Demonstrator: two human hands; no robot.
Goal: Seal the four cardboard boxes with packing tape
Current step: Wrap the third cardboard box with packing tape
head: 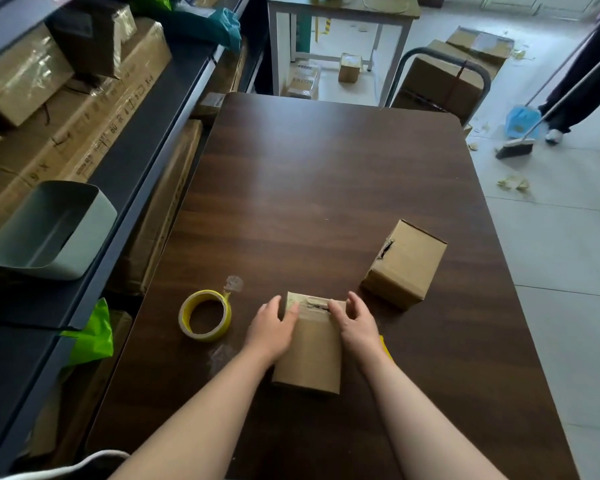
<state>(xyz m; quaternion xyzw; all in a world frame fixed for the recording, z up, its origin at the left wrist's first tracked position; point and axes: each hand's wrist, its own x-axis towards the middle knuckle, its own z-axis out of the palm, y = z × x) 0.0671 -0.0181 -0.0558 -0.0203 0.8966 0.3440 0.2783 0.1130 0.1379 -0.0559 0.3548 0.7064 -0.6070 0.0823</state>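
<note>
On the table (326, 168), left hand (274, 327) and right hand (355, 323) grasp the far end of a box (309, 355), fingers curled over its seam. A tape roll (205, 315) lies just left. A second box (406, 265) stands apart, right.

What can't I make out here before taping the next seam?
- Head view: the end seam of the near box is partly covered by the left hand and right hand, so I cannot tell if it is taped.
- The yellow thing beside it is mostly behind the right forearm.
- The far box has its far sides turned away.
- Only two boxes show on the table, so the other two are unclear.
</note>
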